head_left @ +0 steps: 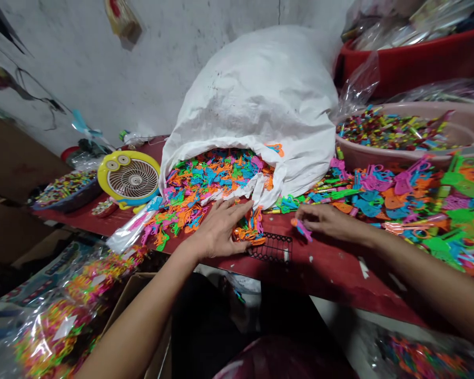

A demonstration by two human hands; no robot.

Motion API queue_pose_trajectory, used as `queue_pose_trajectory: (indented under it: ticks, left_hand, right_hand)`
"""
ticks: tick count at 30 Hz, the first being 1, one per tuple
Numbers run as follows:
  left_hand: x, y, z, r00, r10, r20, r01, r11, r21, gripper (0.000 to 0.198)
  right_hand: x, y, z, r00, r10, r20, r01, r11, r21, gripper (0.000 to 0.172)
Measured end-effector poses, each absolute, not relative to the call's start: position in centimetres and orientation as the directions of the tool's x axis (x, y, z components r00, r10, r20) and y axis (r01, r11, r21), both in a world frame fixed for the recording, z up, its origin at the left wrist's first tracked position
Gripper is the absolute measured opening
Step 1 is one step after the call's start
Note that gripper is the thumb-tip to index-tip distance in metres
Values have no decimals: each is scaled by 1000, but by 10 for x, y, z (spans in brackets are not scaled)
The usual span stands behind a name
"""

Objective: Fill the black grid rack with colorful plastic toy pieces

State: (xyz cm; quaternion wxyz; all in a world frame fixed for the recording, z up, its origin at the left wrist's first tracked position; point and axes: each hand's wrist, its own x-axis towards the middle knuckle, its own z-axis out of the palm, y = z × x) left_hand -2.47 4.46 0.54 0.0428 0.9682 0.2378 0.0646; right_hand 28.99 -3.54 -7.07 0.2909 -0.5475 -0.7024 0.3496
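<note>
My left hand [220, 230] lies with its fingers spread at the edge of a heap of small bright plastic toy pieces [197, 181]. Several orange pieces [252, 235] sit between its thumb and forefinger. The heap spills from the mouth of a big white sack [260, 100]. On the right, my right hand [329, 222] pinches a small purple-and-blue plastic piece [302, 230], its exact kind too small to tell. Between the hands, a black grid-like rack [274, 248] rests on the red table [319, 273], its left end beside my left thumb.
Behind the table's left part stands a yellow owl-shaped fan [132, 179], near a dark basin [69, 197] of small pieces. At the right are a pink basin [398, 152], a red tub [418, 60] and more loose plastic pieces [395, 197]. Filled clear bags [51, 331] lie lower left.
</note>
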Motion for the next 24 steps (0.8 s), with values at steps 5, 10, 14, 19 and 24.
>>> queue_pose_trajectory:
  ticks: [5, 10, 14, 19, 24]
  left_hand:
    - [-16, 41, 12, 857, 487, 166, 469, -872, 139, 96]
    - [2, 37, 8, 863, 471, 185, 453, -882, 130, 67]
    - [3, 40, 6, 868, 458, 194, 433, -887, 159, 52]
    - [-3, 48, 4, 889, 405, 214, 363, -907, 212, 53]
    - [-8, 57, 1, 917, 339, 209, 275, -919, 283, 58]
  right_hand:
    - [256, -32, -87, -143, 986, -82, 31, -79, -996, 36]
    - [224, -24, -103, -50, 998, 25, 116, 30, -993, 27]
    - [217, -23, -105, 41, 991, 131, 220, 119, -968, 22]
    - [216, -28, -97, 69, 985, 161, 206, 144, -968, 26]
    - [214, -23, -89, -112, 977, 181, 167, 198, -966, 29]
